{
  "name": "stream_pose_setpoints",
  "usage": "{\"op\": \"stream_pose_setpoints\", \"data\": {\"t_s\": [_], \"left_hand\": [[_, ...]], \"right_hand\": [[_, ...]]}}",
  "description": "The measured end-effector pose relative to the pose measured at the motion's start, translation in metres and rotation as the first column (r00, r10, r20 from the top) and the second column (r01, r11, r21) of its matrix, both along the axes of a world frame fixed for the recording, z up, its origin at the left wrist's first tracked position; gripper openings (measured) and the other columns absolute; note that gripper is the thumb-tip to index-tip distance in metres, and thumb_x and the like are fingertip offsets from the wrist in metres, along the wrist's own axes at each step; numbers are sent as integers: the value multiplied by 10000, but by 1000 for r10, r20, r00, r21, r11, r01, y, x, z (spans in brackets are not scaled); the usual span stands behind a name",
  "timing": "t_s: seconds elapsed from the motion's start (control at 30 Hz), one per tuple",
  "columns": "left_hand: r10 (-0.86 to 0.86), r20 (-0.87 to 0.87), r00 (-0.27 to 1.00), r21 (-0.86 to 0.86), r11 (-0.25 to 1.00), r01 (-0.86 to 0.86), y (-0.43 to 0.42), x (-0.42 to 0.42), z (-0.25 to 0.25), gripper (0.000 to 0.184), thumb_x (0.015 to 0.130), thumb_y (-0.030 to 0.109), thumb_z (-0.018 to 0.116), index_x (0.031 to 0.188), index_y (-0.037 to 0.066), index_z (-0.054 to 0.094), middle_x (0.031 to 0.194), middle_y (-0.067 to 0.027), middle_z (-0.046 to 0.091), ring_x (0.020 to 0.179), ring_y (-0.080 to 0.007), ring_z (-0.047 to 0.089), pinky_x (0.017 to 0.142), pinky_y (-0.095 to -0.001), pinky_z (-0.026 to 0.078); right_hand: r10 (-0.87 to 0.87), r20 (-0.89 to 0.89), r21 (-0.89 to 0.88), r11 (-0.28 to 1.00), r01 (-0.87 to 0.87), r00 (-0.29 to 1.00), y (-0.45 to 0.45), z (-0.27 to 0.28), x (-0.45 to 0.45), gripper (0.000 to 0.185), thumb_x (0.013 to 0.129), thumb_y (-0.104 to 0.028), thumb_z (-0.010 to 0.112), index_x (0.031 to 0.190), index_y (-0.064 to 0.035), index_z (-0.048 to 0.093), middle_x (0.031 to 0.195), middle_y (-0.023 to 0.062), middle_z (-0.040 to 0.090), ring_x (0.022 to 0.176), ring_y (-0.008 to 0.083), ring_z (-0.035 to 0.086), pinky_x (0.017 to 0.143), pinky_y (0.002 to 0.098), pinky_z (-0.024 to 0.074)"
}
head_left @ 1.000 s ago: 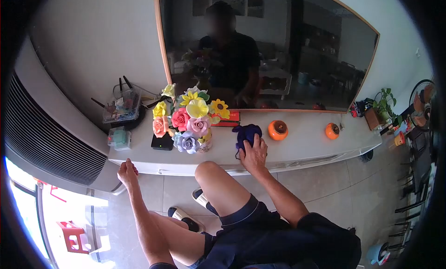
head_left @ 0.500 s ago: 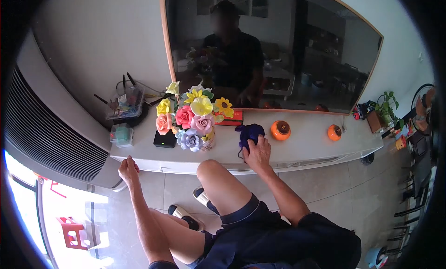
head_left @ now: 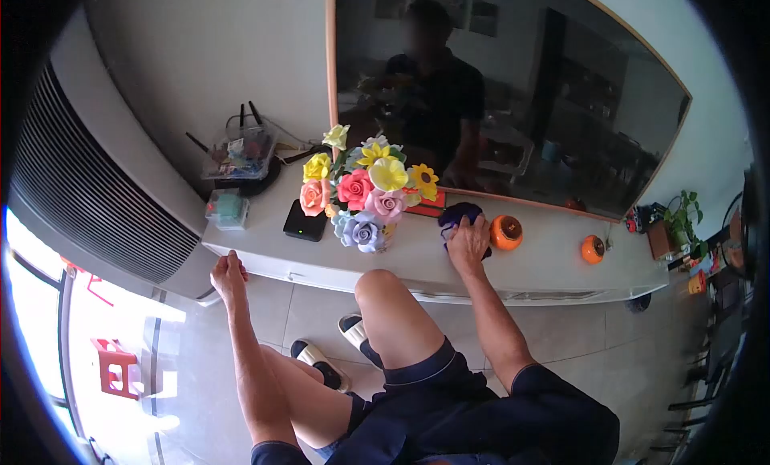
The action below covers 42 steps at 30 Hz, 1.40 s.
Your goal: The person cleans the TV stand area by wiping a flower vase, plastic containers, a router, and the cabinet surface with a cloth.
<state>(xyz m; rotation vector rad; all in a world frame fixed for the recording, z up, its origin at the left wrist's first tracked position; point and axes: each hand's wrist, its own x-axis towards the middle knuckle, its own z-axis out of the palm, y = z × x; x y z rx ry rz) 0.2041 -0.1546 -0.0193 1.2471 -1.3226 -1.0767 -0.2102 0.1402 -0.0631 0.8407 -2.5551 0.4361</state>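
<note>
Dark purple cloth [head_left: 457, 211] under the right hand [head_left: 468, 246], on a white cabinet [head_left: 549, 260].
Cloth: bunched, lying between the red box [head_left: 427, 210] to the left and an orange ornament [head_left: 506, 233] just to the right. Right fingers bent over it, slightly parted; whether they pinch it is hidden. Left hand [head_left: 230, 279]: fingers curled together by the near left corner, no held thing showing. Handling, as judged: palm low, pressure even, cloth gathered under the fingers, short strokes kept clear of the ornament and the flowers [head_left: 358, 190]. Against the earlier frame: cloth and right hand lie farther from the near edge and closer to the ornament; view turned.
</note>
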Motion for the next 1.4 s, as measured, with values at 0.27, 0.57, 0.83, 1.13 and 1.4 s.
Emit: {"op": "stream_pose_setpoints", "data": {"t_s": [0.27,0.57,0.83,1.13,1.4], "left_hand": [[35,110,993,5,999,-36,1,1,7,377,952,246,638,664,6,601,543,-20,540,456,-88,497,403,-259,381],[73,277,958,-73,996,-54,-2,-8,-2,378,910,322,636,752,-17,682,572,-106,621,526,-184,612,545,-346,492],[91,355,930,-168,985,-32,8,-16,8,372,909,333,612,819,-20,691,747,-257,636,728,-436,650,679,-479,507],[77,350,933,-117,992,-38,6,-4,14,362,899,319,616,829,-28,687,767,-246,651,738,-419,652,698,-463,511],[2,415,910,-135,989,59,8,-19,4,283,864,272,621,832,7,714,815,-229,685,809,-417,670,754,-481,532]], "right_hand": [[12,-47,63,998,-9,999,-33,-1,-34,279,828,-234,664,1049,-69,706,1068,229,539,1023,410,556,858,523,464],[172,-87,10,985,-172,981,-32,-4,-37,375,801,-283,683,1138,-122,714,1145,255,585,1026,454,590,874,543,478],[239,-155,118,968,-223,958,13,-18,18,400,773,-195,676,1154,-77,694,1116,243,574,1035,434,569,884,530,472],[409,304,-30,907,-420,860,35,22,83,352,747,-122,686,1064,27,716,1040,226,633,933,400,628,860,466,508],[813,365,-455,581,-675,453,-22,115,189,321,774,-88,677,1072,31,695,1024,190,651,949,348,648,856,422,513]]}}
